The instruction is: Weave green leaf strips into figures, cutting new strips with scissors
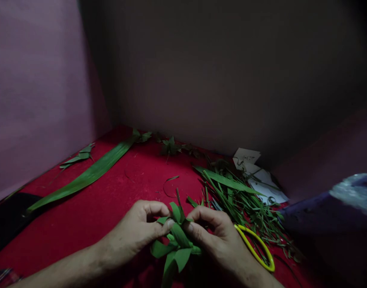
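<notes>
Low in the middle of the head view, a folded green leaf piece with several looped and pointed strips is held between both hands. My left hand pinches its upper left part between thumb and index finger. From the other side, my right hand pinches the upper right part the same way. A thin dark stem end sticks up between the fingertips. The underside of the piece runs into shadow. Just beside my right wrist is a yellow loop handle, seemingly of scissors, whose other end is hidden.
A long green leaf stretches across the red surface at left. A heap of leaf strips lies at right, near white papers. Folded leaf pieces line the back wall. A dark purple object juts in from the right.
</notes>
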